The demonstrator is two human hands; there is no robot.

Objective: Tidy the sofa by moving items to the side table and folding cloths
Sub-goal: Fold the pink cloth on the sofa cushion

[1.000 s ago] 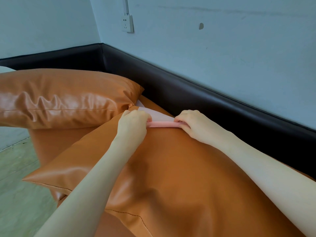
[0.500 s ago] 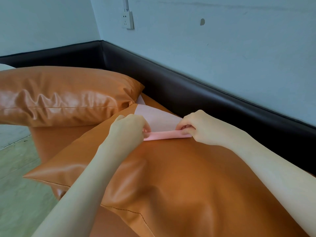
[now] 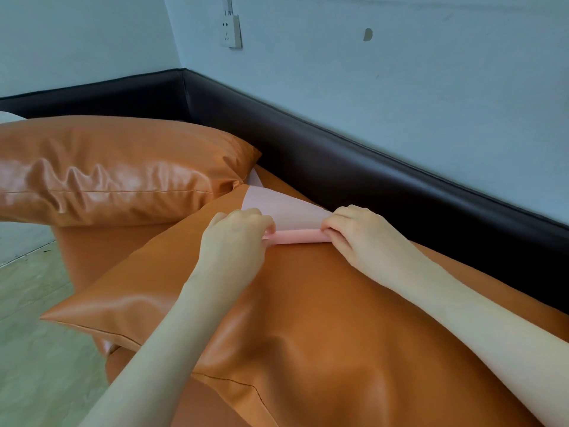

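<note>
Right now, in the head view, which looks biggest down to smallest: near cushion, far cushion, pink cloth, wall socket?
1. Near cushion, though nearness inflates it.
2. Far cushion.
3. Pink cloth.
4. Wall socket.

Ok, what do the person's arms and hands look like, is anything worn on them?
Both arms are bare as far as the view shows, with no sleeves. The left hand and right hand wear no gloves, and no rings, watch or bands show. The fingers are bare too.

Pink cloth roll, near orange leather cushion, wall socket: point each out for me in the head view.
Pink cloth roll (image 3: 297,236): head view, middle of the rolled edge between the hands.
Near orange leather cushion (image 3: 308,318): head view, bare top face.
White wall socket (image 3: 231,30): head view, faceplate centre.
</note>
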